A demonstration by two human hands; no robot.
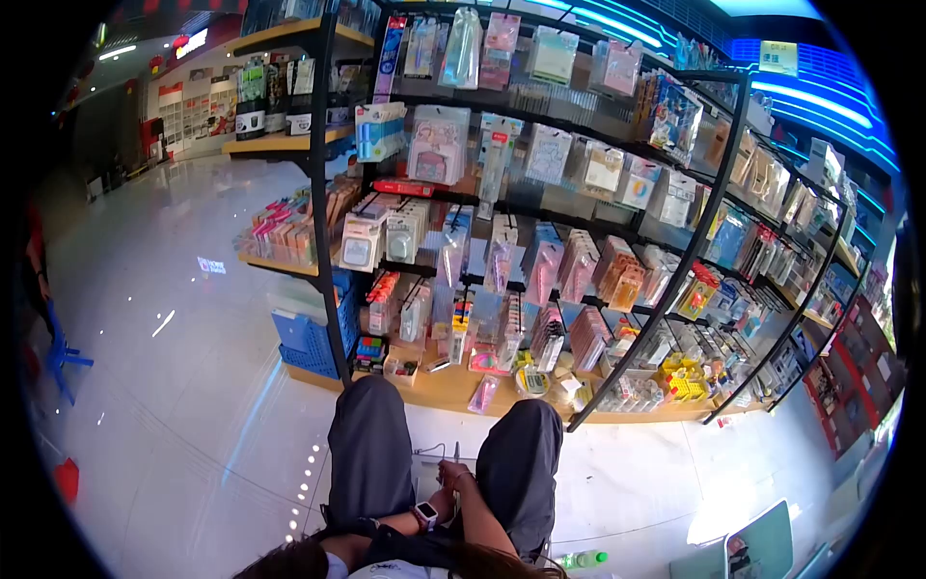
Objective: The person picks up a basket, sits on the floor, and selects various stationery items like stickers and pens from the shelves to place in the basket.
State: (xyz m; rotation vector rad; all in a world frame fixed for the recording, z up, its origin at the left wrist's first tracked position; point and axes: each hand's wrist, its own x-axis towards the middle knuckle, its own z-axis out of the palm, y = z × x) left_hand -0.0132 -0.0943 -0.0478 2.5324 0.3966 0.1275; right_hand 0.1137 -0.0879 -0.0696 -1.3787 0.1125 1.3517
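Note:
Both hands are low between the knees in dark trousers [371, 454]. My right hand [453, 473] is closed, with a thin dark pen-like stick [457, 451] poking up from the fingers. Just below it and touching or nearly touching it is my left hand [443, 501]; its fingers are largely hidden. A watch [425, 514] with a pale band is on the left wrist. In front of the hands lies a flat whitish thing [425, 471], partly covered by them. A thin dark wire [431, 449] curls at its upper edge.
A tall display rack [502, 203] of hanging stationery packets stands ahead, its wooden base shelf [439, 388] close to the knees. A blue basket [311, 357] sits at its left end. A green-capped bottle [584, 559] and a pale green open bin [757, 545] are at lower right.

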